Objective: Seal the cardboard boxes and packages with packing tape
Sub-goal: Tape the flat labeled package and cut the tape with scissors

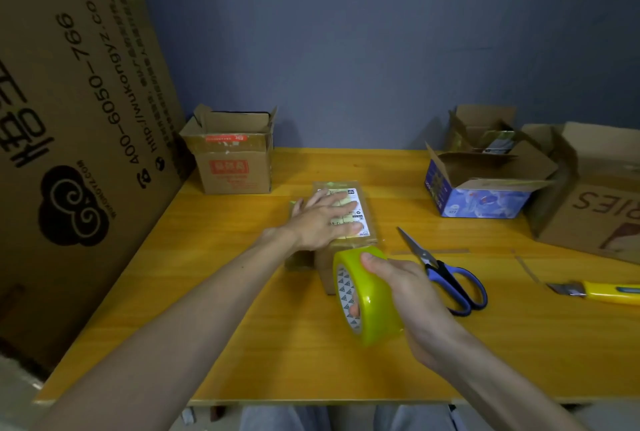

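Observation:
A small cardboard box [366, 204] with a white shipping label on top stands in the middle of the yellow table [242, 344]. My left hand [322, 219] lies flat on its top, fingers straight and spread over the label. My right hand [405, 288] grips a roll of yellowish clear packing tape [367, 306], thumb on the outer rim and fingers through the core. The roll is held upright against the box's near face, just below its top edge.
Blue-handled scissors [450, 278] lie right of the roll, and a yellow utility knife [599, 290] sits further right. An open brown box [232, 157] stands back left; a blue printed box [481, 191] and more open cartons [588, 195] stand back right. A large carton [69, 119] leans at left.

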